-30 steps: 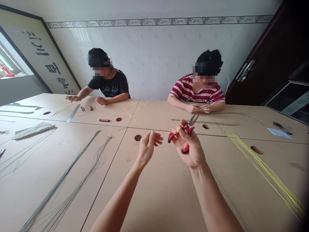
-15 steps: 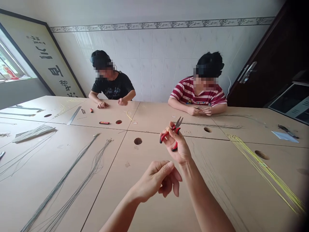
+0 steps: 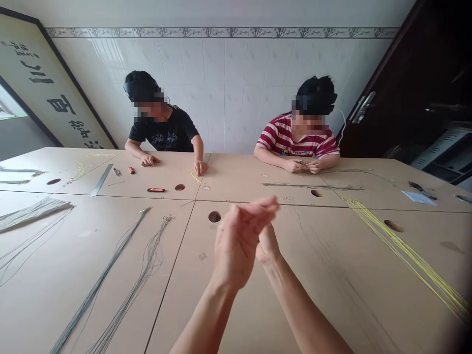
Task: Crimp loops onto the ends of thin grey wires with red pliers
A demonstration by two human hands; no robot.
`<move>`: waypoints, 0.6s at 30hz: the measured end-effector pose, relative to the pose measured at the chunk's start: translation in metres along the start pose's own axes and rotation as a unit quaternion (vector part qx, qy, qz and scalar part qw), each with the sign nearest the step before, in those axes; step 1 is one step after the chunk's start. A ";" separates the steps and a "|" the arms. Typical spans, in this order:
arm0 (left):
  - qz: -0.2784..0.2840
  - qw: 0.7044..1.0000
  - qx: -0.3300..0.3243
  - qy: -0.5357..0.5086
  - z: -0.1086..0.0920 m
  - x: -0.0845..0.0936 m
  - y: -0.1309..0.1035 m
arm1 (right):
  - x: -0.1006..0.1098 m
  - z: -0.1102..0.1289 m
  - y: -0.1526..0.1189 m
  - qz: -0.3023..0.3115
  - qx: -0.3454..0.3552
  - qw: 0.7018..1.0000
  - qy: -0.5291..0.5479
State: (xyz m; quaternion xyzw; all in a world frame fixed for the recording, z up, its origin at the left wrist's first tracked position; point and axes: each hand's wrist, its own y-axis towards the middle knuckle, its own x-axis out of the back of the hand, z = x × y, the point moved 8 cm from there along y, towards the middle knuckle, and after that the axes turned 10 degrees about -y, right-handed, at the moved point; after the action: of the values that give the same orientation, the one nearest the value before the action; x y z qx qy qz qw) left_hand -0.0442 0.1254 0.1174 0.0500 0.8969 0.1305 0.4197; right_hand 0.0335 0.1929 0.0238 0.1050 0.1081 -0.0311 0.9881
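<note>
My left hand (image 3: 238,246) is raised above the table with its palm partly facing me. Its fingers are stretched out to the right, a little smeared by motion, and nothing shows in them. Right behind it is my right hand (image 3: 268,243), of which only the wrist and the heel of the palm show. Its fingers are hidden, and the red-handled pliers seen earlier are out of sight. I cannot tell whether the two hands touch. On the table to the left lie two bundles of grey-green cords (image 3: 110,268) (image 3: 149,258).
Yellow cords (image 3: 391,236) lie at the right, beside a table hole (image 3: 394,225). Further back are dark cords (image 3: 313,186), a black-and-red knife-like item (image 3: 156,190) and a metal ruler (image 3: 101,180). Two people (image 3: 162,130) (image 3: 298,135) sit across the table.
My left hand has risen and turned, its curled fingers straightening, and now covers my right hand. The pliers in my right hand have gone out of view. The left co-worker's hand lowered to the table.
</note>
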 end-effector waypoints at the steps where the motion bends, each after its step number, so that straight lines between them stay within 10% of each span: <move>1: -0.036 0.998 -0.045 0.006 -0.009 0.011 0.007 | 0.002 -0.003 -0.001 -0.009 -0.014 1.000 0.012; 6: -0.127 0.979 -0.158 -0.018 -0.024 0.067 0.042 | 0.011 -0.008 -0.013 -0.058 -0.070 0.995 0.051; 10: -0.175 0.980 -0.094 0.010 0.002 0.101 0.056 | 0.016 -0.005 -0.020 -0.081 -0.059 0.995 0.024; 18: -0.024 0.959 0.050 0.278 0.051 0.092 0.049 | 0.026 0.014 -0.024 -0.106 0.053 0.986 -0.116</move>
State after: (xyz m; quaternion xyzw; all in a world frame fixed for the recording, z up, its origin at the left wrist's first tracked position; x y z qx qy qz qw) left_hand -0.0654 0.2002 0.0317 0.0107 0.9845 0.0841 0.1535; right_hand 0.0599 0.1652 0.0265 0.1409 0.0012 -0.1528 0.9782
